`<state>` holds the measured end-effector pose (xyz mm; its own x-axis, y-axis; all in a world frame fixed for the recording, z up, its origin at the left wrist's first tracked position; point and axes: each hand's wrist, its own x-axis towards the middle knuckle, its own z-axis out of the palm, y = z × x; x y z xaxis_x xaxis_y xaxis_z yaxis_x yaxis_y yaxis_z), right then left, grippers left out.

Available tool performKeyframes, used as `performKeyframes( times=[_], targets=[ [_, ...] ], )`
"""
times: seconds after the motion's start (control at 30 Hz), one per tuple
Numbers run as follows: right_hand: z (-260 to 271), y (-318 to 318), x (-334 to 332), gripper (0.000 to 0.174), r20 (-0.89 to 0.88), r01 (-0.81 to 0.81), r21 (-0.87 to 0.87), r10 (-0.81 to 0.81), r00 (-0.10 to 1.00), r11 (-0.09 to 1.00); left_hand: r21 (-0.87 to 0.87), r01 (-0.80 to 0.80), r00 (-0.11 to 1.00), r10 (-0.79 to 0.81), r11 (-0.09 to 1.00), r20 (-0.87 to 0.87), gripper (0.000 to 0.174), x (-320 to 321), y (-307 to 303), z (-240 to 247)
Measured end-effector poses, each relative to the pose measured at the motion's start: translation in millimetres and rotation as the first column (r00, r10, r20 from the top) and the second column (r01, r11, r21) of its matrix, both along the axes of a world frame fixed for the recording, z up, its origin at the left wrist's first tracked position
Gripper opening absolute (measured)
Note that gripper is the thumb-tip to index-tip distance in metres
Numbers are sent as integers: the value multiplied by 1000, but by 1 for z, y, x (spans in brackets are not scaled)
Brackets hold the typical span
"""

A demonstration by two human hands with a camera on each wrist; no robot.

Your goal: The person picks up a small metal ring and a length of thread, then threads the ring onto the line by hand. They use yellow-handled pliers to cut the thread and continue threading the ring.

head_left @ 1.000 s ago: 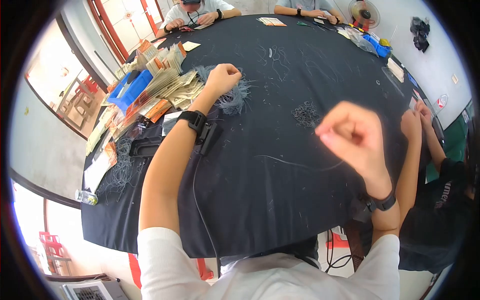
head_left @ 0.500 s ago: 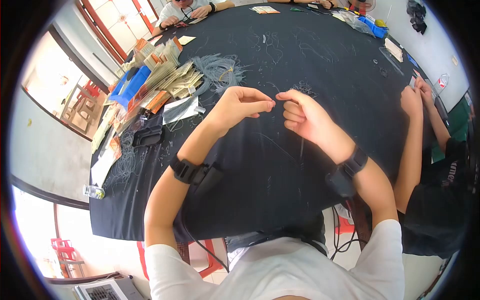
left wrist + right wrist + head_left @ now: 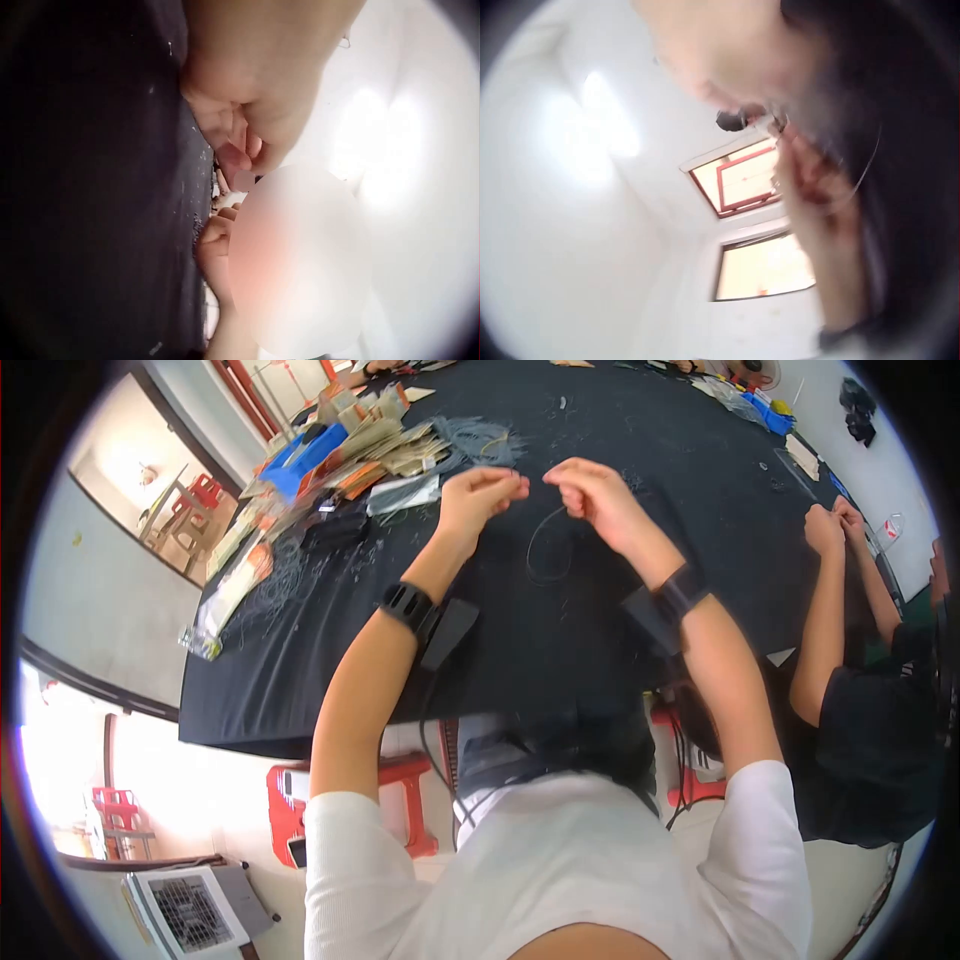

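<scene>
So the thin strand (image 3: 529, 555) hung in a loose loop over the near-middle part of the table, just below the gap between the two hands. Its upper end ran up to the curled fingers of the right hand (image 3: 600, 505), which had thumb and forefinger pinched on it as far as I could make out. The other end of the loop just trailed off against the black cloth (image 3: 600, 650).

The left hand (image 3: 475, 500) was bent inward at the wrist, thumb and fingertips drawn together and aimed at the right hand. Couldn't tell if anything was between those tips; both wrist views were too blurry or blocked to settle it. The two sets of fingertips sat close but apart in the head view.

Both forearms reached forward and angled in toward each other, with a black strap on the left wrist (image 3: 408, 603) and another on the right wrist (image 3: 680, 592).

Beyond the left hand lay a bundle of grey strands (image 3: 480, 440), with stacked cards (image 3: 375, 445) beside it and a blue bin (image 3: 305, 460) to their left. A clear jar (image 3: 200, 643) was at the table's left edge. Over on the right, a neighbour's hands (image 3: 835, 525) were close together above the table.
</scene>
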<state>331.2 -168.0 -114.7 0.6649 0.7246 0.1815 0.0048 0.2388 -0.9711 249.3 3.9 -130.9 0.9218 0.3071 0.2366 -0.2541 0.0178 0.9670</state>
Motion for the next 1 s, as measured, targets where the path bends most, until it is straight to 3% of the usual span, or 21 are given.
performKeyframes(
  times=[0.03, 0.1, 0.2, 0.33, 0.57, 0.73, 0.8, 1.0],
  targets=[
    [-1, -4, 2, 9, -106, -59, 85, 68, 992, 995, -19, -29, 999, 29, 999, 27, 19, -1, 3, -2],
    [-3, -12, 8, 11, 10, -10, 38, 10, 1000, 999, -61, -44, 994, 50, 997, 96, 19, -6, 5, -4],
    [-10, -13, 8, 14, 144, 82, -29, -77, 987, 996, 18, -44, 999, 44, 999, -1, 24, -18, 8, 1],
    [-8, -14, -5, 18, 248, 167, -13, -159, 956, 986, 59, -61, 998, 60, 996, 23, 27, -32, -2, 7],
    [-10, -13, -9, 21, 348, 182, -64, -149, 926, 981, -27, -77, 997, 76, 997, -33, 27, -30, -2, -2],
    [-10, -15, -13, 22, 370, 123, -115, -72, 926, 986, 177, -90, 995, 98, 980, -37, 24, -36, -13, 6],
    [-10, -13, -12, 20, 385, 120, -105, -71, 920, 987, 191, -41, 999, 42, 981, 0, 23, -36, -13, 5],
    [-14, -12, -5, 17, 366, 71, -45, -49, 929, 996, 220, -68, 995, 82, 973, -58, 20, -37, -13, 0]
  ],
)
